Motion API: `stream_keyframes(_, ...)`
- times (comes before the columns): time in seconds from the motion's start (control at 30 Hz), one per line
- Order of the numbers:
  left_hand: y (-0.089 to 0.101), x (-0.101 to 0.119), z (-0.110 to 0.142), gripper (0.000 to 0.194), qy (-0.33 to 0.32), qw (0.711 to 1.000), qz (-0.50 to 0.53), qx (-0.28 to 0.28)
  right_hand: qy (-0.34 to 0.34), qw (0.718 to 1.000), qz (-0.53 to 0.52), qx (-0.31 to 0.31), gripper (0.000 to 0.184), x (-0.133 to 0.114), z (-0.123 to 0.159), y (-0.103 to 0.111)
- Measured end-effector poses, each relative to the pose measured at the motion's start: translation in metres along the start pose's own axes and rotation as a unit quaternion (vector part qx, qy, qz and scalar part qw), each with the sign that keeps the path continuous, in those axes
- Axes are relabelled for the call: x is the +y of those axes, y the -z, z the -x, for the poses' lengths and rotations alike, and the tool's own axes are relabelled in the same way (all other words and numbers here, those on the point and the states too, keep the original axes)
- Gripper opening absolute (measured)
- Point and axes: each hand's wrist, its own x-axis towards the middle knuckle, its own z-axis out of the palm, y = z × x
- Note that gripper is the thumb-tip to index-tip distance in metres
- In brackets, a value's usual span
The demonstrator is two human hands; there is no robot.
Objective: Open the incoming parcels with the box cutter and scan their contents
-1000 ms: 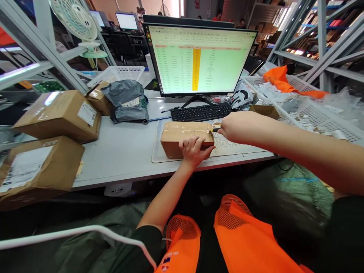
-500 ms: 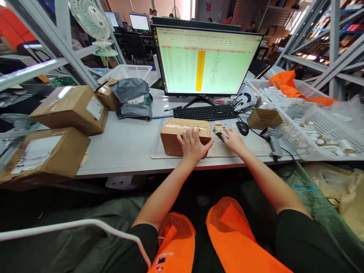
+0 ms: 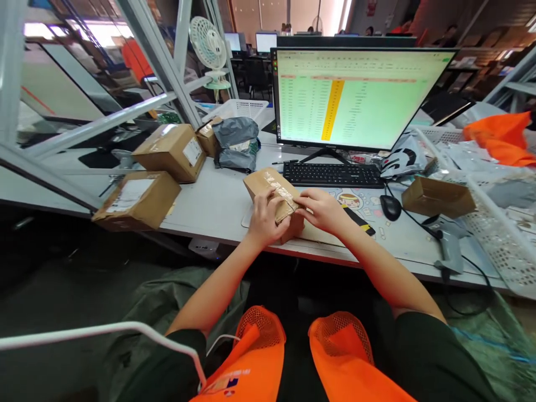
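A taped brown cardboard box [image 3: 268, 181] sits at an angle on the desk's front part, partly over the mat. My left hand [image 3: 264, 218] grips it from the near side, fingers curled over the top. At its right end my right hand [image 3: 320, 209] pinches the edge of the box by the tape seam; the fingertips are partly hidden. A black and yellow utility knife [image 3: 359, 220] lies on the patterned desk mat [image 3: 379, 215], just beyond my right wrist, touched by neither hand.
Behind the box stand a black keyboard [image 3: 330, 174] and a monitor [image 3: 360, 95]. To the right are a mouse [image 3: 390, 207], a small open carton [image 3: 439, 196], a barcode scanner [image 3: 450, 245] and a white basket [image 3: 498, 223]. Leftward sit two cartons [image 3: 170, 151] and a grey parcel bag [image 3: 238, 142].
My right hand has left the utility knife on the mat and moved left onto the box's end. The box has turned and tilted under my left hand. My view has swung left.
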Motion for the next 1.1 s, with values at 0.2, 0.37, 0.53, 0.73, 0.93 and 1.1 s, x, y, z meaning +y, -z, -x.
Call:
stream_keyframes(0.2,-0.01,-0.001,-0.005,0.045,-0.061,0.998,-0.01,0.011,0.001,0.983,0.061,0.175,0.051,0.016,-0.005,-0.034)
stream_keyframes(0.37,-0.003,0.0,-0.019,0.046,-0.095,0.994,-0.029,-0.04,-0.109,0.944,0.001,0.311,0.051,0.011,-0.004,-0.064)
stream_keyframes(0.53,0.003,0.004,-0.029,0.033,-0.118,0.989,-0.024,-0.088,-0.226,0.892,-0.087,0.381,0.055,0.012,-0.007,-0.075)
stream_keyframes(0.73,0.029,-0.002,-0.037,0.031,-0.145,0.973,0.002,-0.178,-0.397,0.773,-0.281,0.408,0.061,0.013,-0.011,-0.076)
stream_keyframes(0.93,0.037,-0.04,-0.055,0.056,-0.167,0.98,0.052,-0.097,-0.394,0.737,-0.387,0.389,0.06,0.004,-0.011,-0.077)
stream_keyframes(1.1,0.01,-0.027,0.007,0.045,-0.069,0.981,0.052,0.173,-0.406,0.66,-0.485,0.405,0.061,0.007,-0.005,-0.088)
